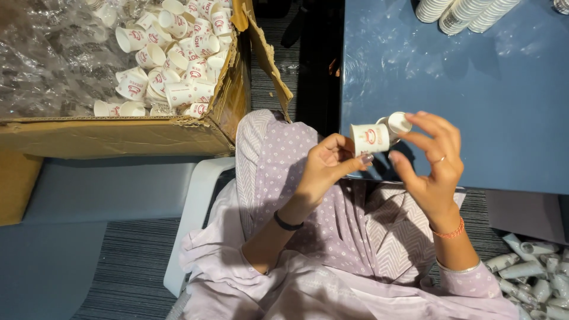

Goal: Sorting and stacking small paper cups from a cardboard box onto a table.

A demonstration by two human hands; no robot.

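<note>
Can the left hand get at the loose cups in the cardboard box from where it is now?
Probably yes. The left hand holds a paper cup, but the cardboard box stands open-topped on that side, its loose cups uncovered. Only the torn flap stands between.

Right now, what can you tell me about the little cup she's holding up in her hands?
The small paper cup is white with a red printed emblem on its side, and looks like thin coated paper. It lies tipped on its side, mouth toward the left, pinched by the left hand with the thumb under it. A second cup of the same kind sits against its far end, held by the right hand. Both hover over the edge of the blue table, above the person's lap.
</note>
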